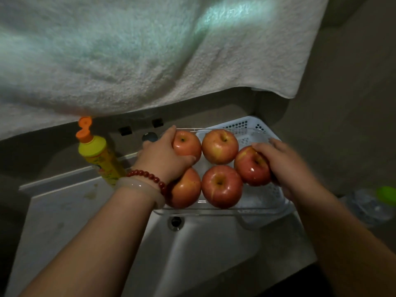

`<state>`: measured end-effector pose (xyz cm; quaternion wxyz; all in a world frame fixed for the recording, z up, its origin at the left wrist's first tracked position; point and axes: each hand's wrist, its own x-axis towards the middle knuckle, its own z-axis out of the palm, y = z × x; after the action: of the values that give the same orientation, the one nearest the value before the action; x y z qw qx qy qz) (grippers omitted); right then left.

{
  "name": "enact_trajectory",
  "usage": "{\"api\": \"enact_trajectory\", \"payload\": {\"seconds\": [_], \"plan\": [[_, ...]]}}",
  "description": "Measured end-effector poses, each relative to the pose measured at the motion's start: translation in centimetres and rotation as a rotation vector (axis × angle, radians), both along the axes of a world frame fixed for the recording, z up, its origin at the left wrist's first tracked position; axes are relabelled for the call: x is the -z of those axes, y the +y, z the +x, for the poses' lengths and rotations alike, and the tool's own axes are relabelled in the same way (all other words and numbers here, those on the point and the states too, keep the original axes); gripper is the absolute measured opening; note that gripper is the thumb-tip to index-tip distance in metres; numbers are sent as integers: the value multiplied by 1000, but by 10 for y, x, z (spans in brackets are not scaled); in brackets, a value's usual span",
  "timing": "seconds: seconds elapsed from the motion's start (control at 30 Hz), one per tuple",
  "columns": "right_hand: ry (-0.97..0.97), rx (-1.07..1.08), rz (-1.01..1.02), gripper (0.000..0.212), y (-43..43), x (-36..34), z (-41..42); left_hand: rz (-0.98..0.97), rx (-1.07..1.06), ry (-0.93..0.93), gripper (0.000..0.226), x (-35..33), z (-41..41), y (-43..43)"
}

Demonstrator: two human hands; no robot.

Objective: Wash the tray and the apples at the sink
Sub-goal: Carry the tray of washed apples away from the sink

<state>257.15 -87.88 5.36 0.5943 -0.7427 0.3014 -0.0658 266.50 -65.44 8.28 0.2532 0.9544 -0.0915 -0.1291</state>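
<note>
1. A clear tray [216,211] sat over the far end of the sink [192,249], its right part lying above a white perforated basket [246,123].
2. Five red apples were in view with the tray: a far-left apple [188,144], a far-middle apple [220,146], a near-left apple [186,187], a near-middle apple [221,186], and a right apple [251,168].
3. The left hand [160,157] lay over the far-left apple, its grip curled round that fruit with the thumb along the near side.
4. The left wrist wore a red bead bracelet [147,175] and a pale bangle [137,186].
5. The right hand [282,161], somewhat blurred, held the right apple, fingers curved round its far and right sides.
6. A yellow bottle [100,155] with an orange cap stood on the tabletop [64,202] left of the tray.
7. A pale towel [150,50] hung across the far upper part of the view.
</note>
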Motion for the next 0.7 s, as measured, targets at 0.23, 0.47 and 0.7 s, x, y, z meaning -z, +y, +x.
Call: {"api": "enact_trajectory", "payload": {"seconds": [0.23,0.47,0.7], "plan": [[14,181,100,66,-39,9,10,-4,173,-12,93,-4,45,-58],[4,439,183,64,-60,27,11,35,372,-5,97,7,88,-116],[94,477,197,95,-74,46,-1,60,560,-51,94,21,100,-161]]}}
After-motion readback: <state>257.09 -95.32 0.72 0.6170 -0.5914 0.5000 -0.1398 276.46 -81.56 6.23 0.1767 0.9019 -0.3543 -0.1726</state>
